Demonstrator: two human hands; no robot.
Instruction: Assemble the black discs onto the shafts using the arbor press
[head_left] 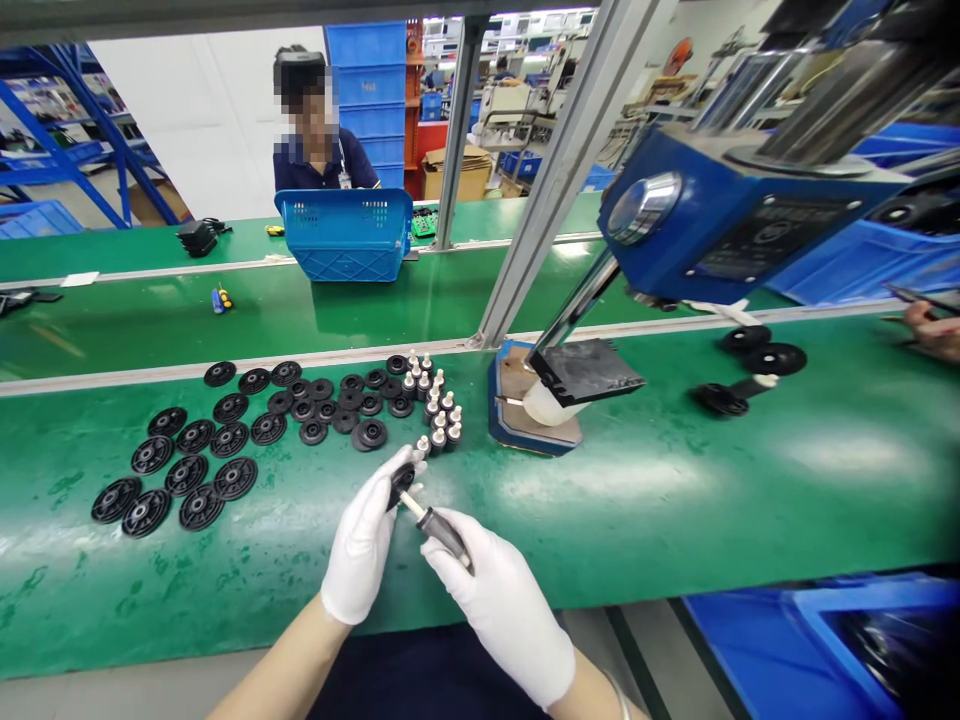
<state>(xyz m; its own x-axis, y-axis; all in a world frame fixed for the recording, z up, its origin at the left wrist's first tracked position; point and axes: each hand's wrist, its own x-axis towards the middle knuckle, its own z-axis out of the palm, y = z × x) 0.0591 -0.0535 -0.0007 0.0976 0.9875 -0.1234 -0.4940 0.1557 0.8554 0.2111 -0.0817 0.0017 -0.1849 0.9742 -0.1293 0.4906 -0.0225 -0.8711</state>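
My left hand (364, 545), in a white glove, grips a small black disc (403, 482) near the front of the green table. The gloved right hand (499, 590) is closed round a dark cylinder with a white shaft (444, 533). That shaft's white tip meets the disc or lies right in front of it. Just beyond my hands stand several black pieces with white pins (439, 437). Small black discs (369, 434) lie to their left, and larger black wheels (235, 478) spread farther left.
A blue press (675, 220) rises at the right, its base (536, 435) on the green table (675, 500). Black wheels (777, 358) lie right of it. A metal post (555, 180) slants behind. Across sits a person (319, 160) behind a blue basket (346, 235); another person's hand (932, 330) shows far right.
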